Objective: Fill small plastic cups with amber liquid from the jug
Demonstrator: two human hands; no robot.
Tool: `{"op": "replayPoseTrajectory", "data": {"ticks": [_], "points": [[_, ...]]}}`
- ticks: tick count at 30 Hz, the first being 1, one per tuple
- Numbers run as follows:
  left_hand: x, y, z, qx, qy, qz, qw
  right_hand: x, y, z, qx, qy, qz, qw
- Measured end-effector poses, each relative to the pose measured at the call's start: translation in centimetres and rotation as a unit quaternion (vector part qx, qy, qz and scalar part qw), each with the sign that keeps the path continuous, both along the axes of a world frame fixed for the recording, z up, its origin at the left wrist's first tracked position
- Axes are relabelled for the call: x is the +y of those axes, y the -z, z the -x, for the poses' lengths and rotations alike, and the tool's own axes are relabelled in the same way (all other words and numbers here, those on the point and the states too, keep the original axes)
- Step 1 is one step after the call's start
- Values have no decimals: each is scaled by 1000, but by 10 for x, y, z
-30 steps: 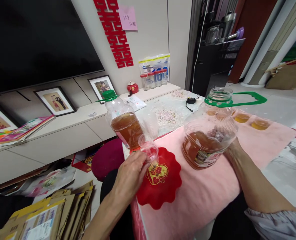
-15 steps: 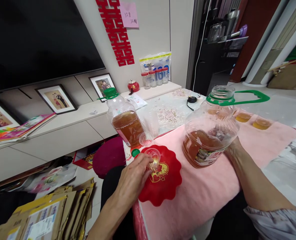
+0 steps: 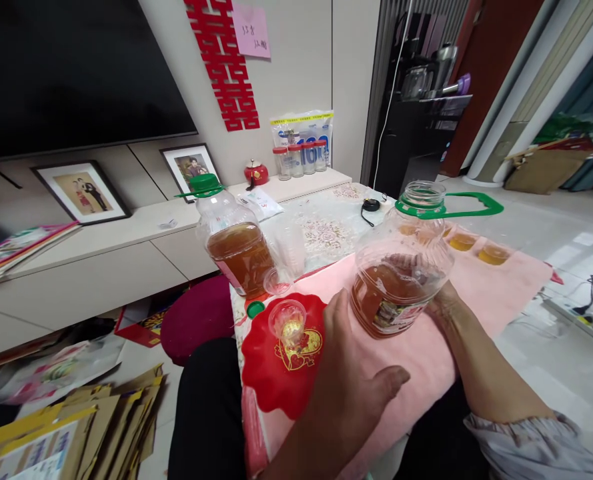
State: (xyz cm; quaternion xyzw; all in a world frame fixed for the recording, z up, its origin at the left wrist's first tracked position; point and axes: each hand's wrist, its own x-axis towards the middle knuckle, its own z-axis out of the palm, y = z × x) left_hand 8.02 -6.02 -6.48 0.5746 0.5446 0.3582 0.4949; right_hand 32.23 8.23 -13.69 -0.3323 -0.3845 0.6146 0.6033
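A clear plastic jug (image 3: 401, 293) with amber liquid, a green collar handle and no cap stands on the pink cloth. My right hand (image 3: 443, 300) wraps round its far right side, and its fingers show dimly through the plastic. My left hand (image 3: 349, 383) is open and empty, thumb and fingers apart, between the jug and a red scalloped plate (image 3: 271, 380). On that plate sits a small clear plastic cup (image 3: 289, 320) over gold printing. A green cap (image 3: 255, 309) lies beside the plate. Behind it is a second amber-filled jug (image 3: 241, 257), capped in green.
Small cups of amber liquid (image 3: 493, 253) stand on the pink cloth (image 3: 506, 287) at the right. Stacked clear cups (image 3: 291, 247) are beside the second jug. Further back lie a tape measure (image 3: 371, 205) and several red-lidded jars (image 3: 296, 161). Flattened cardboard (image 3: 111, 427) fills the lower left.
My left hand has let go of the small plastic cup, leaving it on the red plate, and moved right towards the jug, opening. My right hand stays at the jug. The view has shifted slightly right.
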Motion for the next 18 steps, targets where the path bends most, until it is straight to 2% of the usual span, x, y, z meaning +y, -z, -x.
{"op": "replayPoseTrajectory", "data": {"ticks": [4,8,13,18], "points": [[17,14,-43,-3,-34,-17,999,-2,6,-4,2,-16,3,1000],[32,28,-68,1,-90,-65,994,-5,10,-10,0,-33,-2,999],[42,43,-81,-26,-132,-127,983,-10,17,-19,-6,-49,-11,999],[46,62,-84,5,-147,-245,958,-16,20,-25,-27,-71,-1,997]]}}
